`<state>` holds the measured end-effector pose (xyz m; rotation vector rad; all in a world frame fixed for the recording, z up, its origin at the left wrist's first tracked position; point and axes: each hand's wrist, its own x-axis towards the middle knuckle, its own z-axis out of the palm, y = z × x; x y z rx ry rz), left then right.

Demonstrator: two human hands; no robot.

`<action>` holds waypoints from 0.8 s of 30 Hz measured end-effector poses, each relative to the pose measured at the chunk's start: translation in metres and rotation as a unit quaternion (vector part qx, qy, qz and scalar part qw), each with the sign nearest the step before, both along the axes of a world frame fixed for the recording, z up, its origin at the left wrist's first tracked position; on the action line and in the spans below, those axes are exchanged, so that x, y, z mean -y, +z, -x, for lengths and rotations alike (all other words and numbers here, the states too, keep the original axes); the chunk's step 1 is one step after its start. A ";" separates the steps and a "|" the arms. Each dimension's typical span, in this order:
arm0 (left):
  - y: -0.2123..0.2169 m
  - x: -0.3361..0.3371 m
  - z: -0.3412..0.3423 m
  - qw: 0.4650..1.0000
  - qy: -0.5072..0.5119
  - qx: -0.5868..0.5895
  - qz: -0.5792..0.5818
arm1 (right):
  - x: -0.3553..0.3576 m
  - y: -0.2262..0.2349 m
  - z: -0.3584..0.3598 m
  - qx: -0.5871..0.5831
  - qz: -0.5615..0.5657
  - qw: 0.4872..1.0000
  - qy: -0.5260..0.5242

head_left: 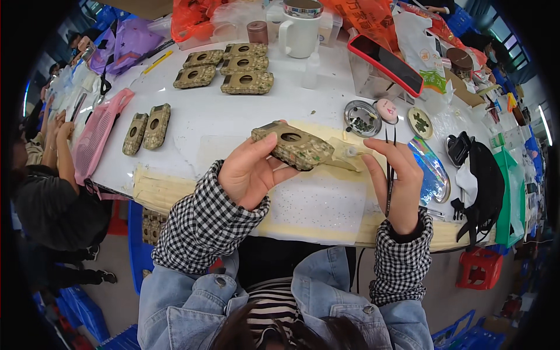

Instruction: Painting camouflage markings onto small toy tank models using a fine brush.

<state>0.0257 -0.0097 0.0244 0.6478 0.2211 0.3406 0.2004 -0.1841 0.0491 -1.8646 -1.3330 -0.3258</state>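
Note:
My left hand point(248, 175) is closed around the side of a camouflage-painted model tank hull point(297, 146), tilted, with a round hole in its top. Black tweezers point(389, 175) stand upright in my right hand point(399, 181), held against the palm side. The thumb and forefinger of that hand reach towards a pale translucent piece point(347, 153) at the hull's right end; whether they touch it I cannot tell. Beyond the right hand lie a round metal dish point(363, 118) with small dark parts and a cream dish point(420, 122) with green parts.
More camouflage hulls point(247, 83) stand in a group at the back, and two others point(156, 126) at the left. A phone in a red case point(386, 65) leans on a box behind. A white mug point(300, 32) stands at the far edge. Other people sit along the left.

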 end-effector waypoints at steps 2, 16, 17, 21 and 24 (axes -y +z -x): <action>-0.002 0.002 0.000 1.000 0.000 -0.015 -0.014 | -0.001 -0.002 0.000 -0.004 0.014 1.000 0.013; -0.002 0.004 -0.002 0.999 -0.029 -0.020 -0.015 | 0.000 0.007 0.005 -0.011 -0.105 0.994 -0.008; -0.002 0.004 -0.002 0.999 -0.034 -0.020 -0.005 | 0.002 0.011 0.010 -0.010 -0.114 0.993 0.005; -0.001 0.006 0.000 0.998 -0.046 -0.036 -0.021 | 0.000 0.016 0.032 -0.140 -0.128 0.975 0.115; 0.001 0.008 -0.001 0.997 -0.049 -0.040 -0.032 | -0.011 0.007 0.037 -0.189 -0.132 0.960 0.156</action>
